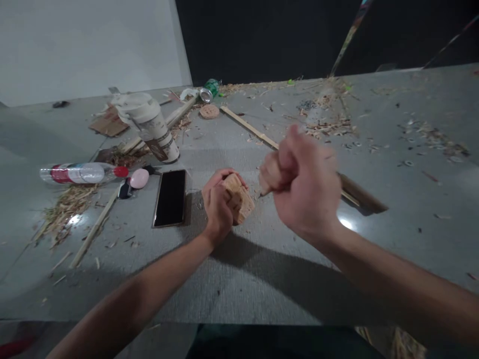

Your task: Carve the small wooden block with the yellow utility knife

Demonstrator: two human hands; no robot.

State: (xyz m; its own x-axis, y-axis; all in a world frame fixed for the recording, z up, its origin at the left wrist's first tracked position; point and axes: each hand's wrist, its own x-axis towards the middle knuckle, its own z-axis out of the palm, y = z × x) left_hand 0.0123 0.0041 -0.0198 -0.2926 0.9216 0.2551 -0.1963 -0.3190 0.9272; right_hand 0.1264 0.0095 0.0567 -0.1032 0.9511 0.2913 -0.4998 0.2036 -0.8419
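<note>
Head view: two hands working a small wooden block on a littered grey table.

The left hand (218, 207) is clasping the wooden block (238, 200) from its nine o'clock side, pinning it down on the table (239, 279) at the frame's centre, apparently so that it is not shifting under the tool. The right hand (301, 184), blurred, is clenching into a fist around a thin pointed tool (265, 190) whose tip is hanging just beside the block at three o'clock. A phone (170, 198) is lying face up at nine o'clock of the block; a plastic bottle (80, 173) is lying farther out that way. A paper cup (151, 124) is lying tipped at eleven o'clock, a green can (209, 90) at twelve. Wood shavings (329, 124) are lying scattered toward one o'clock, probably offcuts.
</note>
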